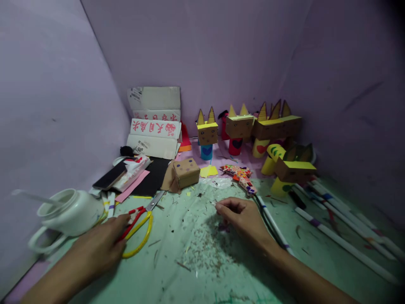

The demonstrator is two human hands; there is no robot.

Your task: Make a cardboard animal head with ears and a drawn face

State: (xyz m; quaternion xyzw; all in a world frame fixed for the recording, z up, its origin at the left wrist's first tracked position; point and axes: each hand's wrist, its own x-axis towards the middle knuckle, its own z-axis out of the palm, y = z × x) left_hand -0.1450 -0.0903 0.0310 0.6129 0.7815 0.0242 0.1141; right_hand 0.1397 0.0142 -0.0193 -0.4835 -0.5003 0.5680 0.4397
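Note:
My left hand (98, 238) is at the left, with its fingers closed on the red handle of a pair of scissors (142, 226). Their other handle is yellow, and the blades point away toward a small cardboard box (186, 173) with dots on it. Above the middle of the green tabletop (171, 270), my right hand (242, 215) has thumb and fingers drawn together. Whatever lies between them, if anything, is hidden. Brown scraps (209, 249) are scattered under and in front of it. A patterned glue gun (242, 177) lies just beyond that hand.
Horned cardboard-box figures (207, 135) on coloured tubes stand at the back right. A white teapot-like pot (76, 211), a phone (110, 175) and black paper (155, 173) are at left. Printed cardboard (155, 126) leans on the wall; white striped sticks (344, 245) lie right.

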